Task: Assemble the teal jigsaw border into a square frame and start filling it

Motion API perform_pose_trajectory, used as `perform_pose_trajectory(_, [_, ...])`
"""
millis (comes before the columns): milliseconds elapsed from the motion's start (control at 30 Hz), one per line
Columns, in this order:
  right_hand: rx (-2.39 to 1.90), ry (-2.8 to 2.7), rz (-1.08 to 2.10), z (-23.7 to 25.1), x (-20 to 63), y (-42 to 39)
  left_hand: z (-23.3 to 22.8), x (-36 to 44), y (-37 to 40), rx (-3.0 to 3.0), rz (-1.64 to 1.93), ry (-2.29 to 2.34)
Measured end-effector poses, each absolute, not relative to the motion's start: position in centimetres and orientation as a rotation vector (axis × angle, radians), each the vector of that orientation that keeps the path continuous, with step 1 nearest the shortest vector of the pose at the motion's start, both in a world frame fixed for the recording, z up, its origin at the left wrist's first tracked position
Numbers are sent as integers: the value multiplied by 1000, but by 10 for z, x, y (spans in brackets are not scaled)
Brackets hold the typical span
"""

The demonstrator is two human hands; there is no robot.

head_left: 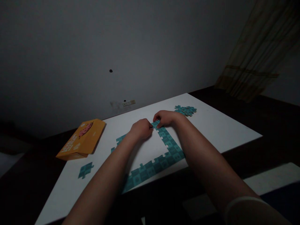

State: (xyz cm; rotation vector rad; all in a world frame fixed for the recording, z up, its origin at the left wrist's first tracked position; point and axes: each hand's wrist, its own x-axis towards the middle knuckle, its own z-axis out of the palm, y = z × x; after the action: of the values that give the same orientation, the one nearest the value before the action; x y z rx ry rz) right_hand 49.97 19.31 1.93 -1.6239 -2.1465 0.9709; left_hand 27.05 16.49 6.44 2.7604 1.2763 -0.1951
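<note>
A teal jigsaw border (150, 167) lies on the white table, joined along its near and right sides, with the bare tabletop showing inside it. At its far right corner my right hand (166, 117) has its fingers closed over a puzzle piece (155, 124). My left hand (142, 128) is beside it with fingers curled in, touching the left end of that same piece. More border pieces (120, 139) show beyond my left forearm, which hides part of the left side. A small joined section of puzzle pieces (85, 170) lies apart on the left.
A heap of loose teal pieces (186, 110) is at the table's far right. An orange box (82, 139) lies near the left edge of the white table (220, 131). Behind are a wall with a socket strip (128, 103) and a curtain (255, 53). The room is dim.
</note>
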Motion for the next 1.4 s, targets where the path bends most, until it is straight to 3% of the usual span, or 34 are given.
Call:
perform_pose_trajectory(367, [-1646, -2133, 956, 22, 493, 187, 35, 168, 189, 2682, 125, 1281])
perform_pose_trajectory(833, [-1667, -2107, 957, 27, 487, 181, 8, 170, 198, 2552, 453, 1078])
perform_pose_trajectory(1033, [-1674, -2120, 936, 32, 485, 177, 14, 180, 193, 2624, 424, 1034])
perform_pose_trajectory(1400, [-1670, -2142, 919, 32, 486, 178, 45, 194, 156, 2780, -3, 1224])
